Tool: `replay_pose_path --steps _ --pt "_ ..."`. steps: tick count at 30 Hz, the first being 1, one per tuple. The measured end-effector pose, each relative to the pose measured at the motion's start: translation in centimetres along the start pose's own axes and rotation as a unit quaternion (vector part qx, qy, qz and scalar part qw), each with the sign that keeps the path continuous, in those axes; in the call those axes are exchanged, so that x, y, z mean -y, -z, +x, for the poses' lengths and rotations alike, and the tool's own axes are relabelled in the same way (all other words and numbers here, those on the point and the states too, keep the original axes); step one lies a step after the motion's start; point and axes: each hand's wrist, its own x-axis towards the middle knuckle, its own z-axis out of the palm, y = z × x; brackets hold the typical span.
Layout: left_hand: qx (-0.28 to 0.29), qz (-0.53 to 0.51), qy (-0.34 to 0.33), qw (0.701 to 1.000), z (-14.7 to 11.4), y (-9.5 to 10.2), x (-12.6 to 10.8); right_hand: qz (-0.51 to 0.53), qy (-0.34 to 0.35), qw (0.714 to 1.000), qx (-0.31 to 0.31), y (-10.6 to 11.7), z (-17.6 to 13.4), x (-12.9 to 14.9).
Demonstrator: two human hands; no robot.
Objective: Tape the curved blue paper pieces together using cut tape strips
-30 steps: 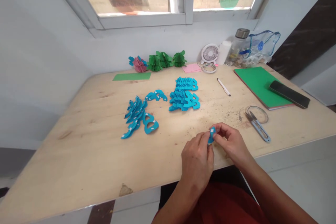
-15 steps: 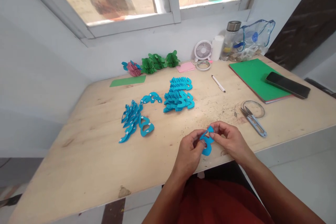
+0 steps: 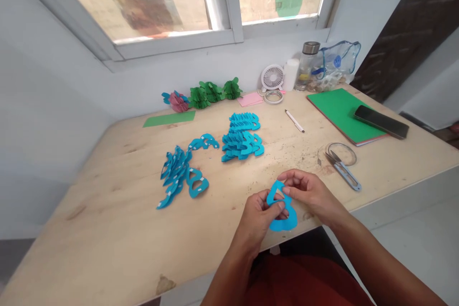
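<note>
Blue paper cutout (image 3: 292,218) in close thumb-and-finger grip of both hands (image 3: 255,217).

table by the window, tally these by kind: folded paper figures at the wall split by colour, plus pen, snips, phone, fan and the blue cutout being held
Green paper figures: 3
Pink-and-blue paper figure: 1
White pen: 1
Snips: 1
Black phone: 1
White fan: 1
Held blue cutout: 1
Total: 9
</note>
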Motion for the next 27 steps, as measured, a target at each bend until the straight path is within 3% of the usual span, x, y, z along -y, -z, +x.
replay_pose_path --steps 11,15,19,24,27 --pt "0.005 -0.021 0.012 1.0 0.7 0.6 0.5 0.001 0.019 1.0 -0.008 -0.7 0.6 -0.5" --pt "-0.018 -0.027 0.017 0.999 1.1 0.5 0.7 -0.02 0.025 0.999 -0.031 -0.3 0.7 0.0" --pt "-0.049 -0.034 0.015 0.998 1.5 0.2 0.6 -0.145 0.051 0.984 -0.088 2.5 1.6 0.8" --pt "-0.08 -0.05 -0.002 0.996 1.9 0.0 0.4 -0.373 0.081 0.916 -0.125 7.1 5.2 0.8" --pt "-0.089 -0.07 -0.005 0.994 2.1 0.0 0.4 -0.414 0.079 0.901 -0.104 7.4 7.9 0.6"
